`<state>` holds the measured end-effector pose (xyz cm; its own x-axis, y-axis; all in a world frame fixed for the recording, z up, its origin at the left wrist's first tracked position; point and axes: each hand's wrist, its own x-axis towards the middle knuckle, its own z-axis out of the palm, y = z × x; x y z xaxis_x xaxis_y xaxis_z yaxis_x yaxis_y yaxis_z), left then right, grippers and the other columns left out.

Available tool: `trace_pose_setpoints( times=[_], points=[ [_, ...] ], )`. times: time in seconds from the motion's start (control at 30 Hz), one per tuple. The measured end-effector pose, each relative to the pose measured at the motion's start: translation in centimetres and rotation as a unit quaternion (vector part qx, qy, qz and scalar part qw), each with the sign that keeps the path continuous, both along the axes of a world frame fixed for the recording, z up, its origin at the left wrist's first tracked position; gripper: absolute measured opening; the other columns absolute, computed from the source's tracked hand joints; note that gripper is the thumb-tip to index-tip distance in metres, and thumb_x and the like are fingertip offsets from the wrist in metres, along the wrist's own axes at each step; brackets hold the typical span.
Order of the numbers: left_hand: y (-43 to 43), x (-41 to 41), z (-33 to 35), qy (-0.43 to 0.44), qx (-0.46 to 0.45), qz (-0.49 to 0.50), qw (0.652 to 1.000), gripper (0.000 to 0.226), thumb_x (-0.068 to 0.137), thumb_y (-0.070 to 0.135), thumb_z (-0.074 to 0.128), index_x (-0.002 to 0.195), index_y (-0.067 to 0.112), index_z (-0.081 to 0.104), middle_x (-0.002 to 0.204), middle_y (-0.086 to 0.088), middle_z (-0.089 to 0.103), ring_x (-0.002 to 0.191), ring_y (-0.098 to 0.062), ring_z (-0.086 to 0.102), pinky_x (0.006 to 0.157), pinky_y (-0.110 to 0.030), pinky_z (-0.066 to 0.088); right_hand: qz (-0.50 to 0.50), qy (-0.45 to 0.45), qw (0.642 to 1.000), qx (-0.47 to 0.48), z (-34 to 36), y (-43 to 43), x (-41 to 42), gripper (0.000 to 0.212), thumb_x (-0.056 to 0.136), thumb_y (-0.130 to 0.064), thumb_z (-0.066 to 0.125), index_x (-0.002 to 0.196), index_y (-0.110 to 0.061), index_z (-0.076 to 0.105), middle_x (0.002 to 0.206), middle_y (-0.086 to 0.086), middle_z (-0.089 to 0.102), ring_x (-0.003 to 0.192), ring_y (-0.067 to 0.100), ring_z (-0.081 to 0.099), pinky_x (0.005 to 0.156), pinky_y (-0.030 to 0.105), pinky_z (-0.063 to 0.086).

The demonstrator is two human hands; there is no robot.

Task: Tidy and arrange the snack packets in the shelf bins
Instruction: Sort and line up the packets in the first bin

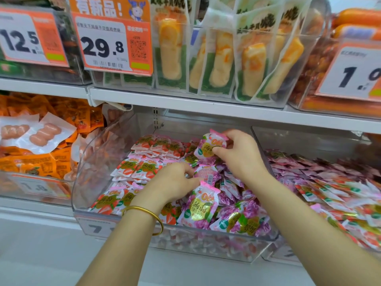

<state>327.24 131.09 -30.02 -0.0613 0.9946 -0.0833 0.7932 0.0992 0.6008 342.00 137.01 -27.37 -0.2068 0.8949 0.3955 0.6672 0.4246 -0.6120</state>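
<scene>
1. The right hand (241, 155) pinches a purple packet (210, 148) between thumb and fingers, lifted just above the heap at the back of the middle bin (82, 182). The packet's face carries orange lettering and a gold patch printed 蒟蒻.
2. The left hand (175, 184), with a gold bangle (144, 215) on its wrist, has its fingers curled and pinches the edge of a pink packet (207, 175). This packet lies back-up in the same bin and shows a barcode.
3. Just in front of that hand a second purple pouch (203, 207) stands tilted on the heap. It reads 蒟蒻果冻.
4. In the clear middle bin, red strawberry packets (136, 168) sit in rows on the left and loose purple ones (243, 219) are piled on the right. Its front tag (97, 228) begins with "7"; the rest is hidden by the arm.
5. The right bin (309, 141) holds a mixed heap of pink and red packets (329, 182).
6. The left bin holds orange packets (41, 164) and clear-wrapped sausages (45, 134), behind a blurred tag (35, 187) reading "7.8".
7. On the shelf above, an orange sign (107, 46) says "有新品!" over "29.8". Beside it are a "12.5" tag (20, 40) and a cut-off tag (354, 75) starting with "1.". White packets of yellow sticks (171, 50) stand upright between them.
</scene>
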Motion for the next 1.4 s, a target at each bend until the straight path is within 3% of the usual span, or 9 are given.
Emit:
trace_pose_setpoints(
  times=[0.2,0.27,0.43,0.6,0.8,0.9,1.1,1.27,1.4],
  points=[
    [0.4,0.9,-0.5,-0.112,0.042,0.033,0.992,0.015,0.081,0.028,0.069,0.089,0.02,0.059,0.107,-0.017,0.061,0.071,-0.022,0.055,0.056,-0.024,0.044,0.028,0.127,0.991,-0.016,0.8,-3.1,2.4,0.01,0.089,-0.016,0.058,0.083,-0.022,0.052,0.082,0.003,0.061,0.078,0.028,0.065,0.071,0.04,0.05],
    [0.5,1.3,-0.4,-0.136,0.06,0.031,0.988,0.018,0.079,0.023,0.072,0.079,0.017,0.055,0.084,-0.01,0.059,0.069,-0.02,0.055,0.059,-0.029,0.046,0.041,0.157,0.986,-0.035,1.2,-3.6,3.1,0.013,0.09,-0.014,0.056,0.085,-0.024,0.05,0.084,0.004,0.063,0.075,0.028,0.066,0.069,0.043,0.054],
    [0.0,2.6,1.5,-0.261,0.161,0.048,0.951,0.017,0.084,0.013,0.066,0.091,0.014,0.051,0.088,-0.012,0.061,0.082,-0.029,0.062,0.069,-0.034,0.05,0.044,0.236,0.969,-0.066,1.9,-4.6,5.0,0.016,0.087,-0.008,0.057,0.095,-0.022,0.055,0.085,0.016,0.065,0.07,0.028,0.065,0.066,0.047,0.057],
    [-0.8,7.2,4.2,-0.383,0.178,0.033,0.906,0.013,0.094,0.022,0.05,0.107,0.018,0.049,0.083,0.006,0.057,0.067,-0.004,0.054,0.063,-0.021,0.041,0.001,0.397,0.912,-0.104,2.5,-4.4,9.6,0.015,0.081,-0.006,0.055,0.074,-0.019,0.055,0.063,-0.001,0.054,0.058,0.013,0.052,0.054,0.031,0.042],
    [-1.6,12.2,5.0,-0.234,0.131,-0.1,0.958,0.042,0.073,0.042,0.071,0.105,0.026,0.049,0.111,0.006,0.048,0.096,-0.003,0.05,0.073,-0.016,0.037,0.038,0.444,0.885,-0.138,1.2,-4.5,15.4,0.01,0.079,-0.019,0.068,0.081,-0.019,0.058,0.064,-0.003,0.059,0.056,0.01,0.055,0.055,0.03,0.044],
    [-1.2,14.4,5.3,-0.307,0.109,-0.116,0.938,0.047,0.069,0.05,0.065,0.106,0.028,0.046,0.114,0.004,0.049,0.104,-0.006,0.052,0.08,-0.021,0.04,0.124,0.479,0.848,-0.188,0.4,-4.4,17.1,0.033,0.059,-0.036,0.082,0.083,-0.022,0.065,0.071,0.001,0.063,0.06,0.012,0.059,0.055,0.028,0.048],
    [0.1,18.0,4.8,-0.312,0.144,-0.113,0.932,0.016,0.092,0.037,0.046,0.08,0.034,0.035,0.088,0.009,0.043,0.073,0.01,0.047,0.064,-0.01,0.037,0.202,0.505,0.811,-0.215,0.1,-4.5,17.0,0.024,0.06,-0.018,0.071,0.081,-0.012,0.061,0.07,0.004,0.065,0.057,0.013,0.061,0.05,0.024,0.051],
    [1.1,18.8,3.7,-0.208,0.239,-0.165,0.934,0.035,0.1,0.015,0.027,0.066,0.025,0.032,0.076,0.006,0.034,0.084,0.001,0.036,0.073,-0.008,0.029,0.149,0.481,0.848,-0.167,-0.4,-3.7,17.0,0.017,0.068,-0.014,0.069,0.084,-0.014,0.061,0.069,-0.002,0.066,0.063,0.01,0.062,0.058,0.02,0.049],
    [2.7,18.9,2.7,-0.075,0.273,-0.145,0.948,0.034,0.096,0.028,0.035,0.062,0.031,0.035,0.079,0.004,0.042,0.091,-0.012,0.04,0.073,-0.024,0.027,0.091,0.434,0.883,-0.151,-0.9,-2.9,17.8,0.01,0.081,-0.007,0.068,0.083,-0.015,0.062,0.072,0.002,0.065,0.067,0.013,0.062,0.062,0.024,0.05]
  ],
)
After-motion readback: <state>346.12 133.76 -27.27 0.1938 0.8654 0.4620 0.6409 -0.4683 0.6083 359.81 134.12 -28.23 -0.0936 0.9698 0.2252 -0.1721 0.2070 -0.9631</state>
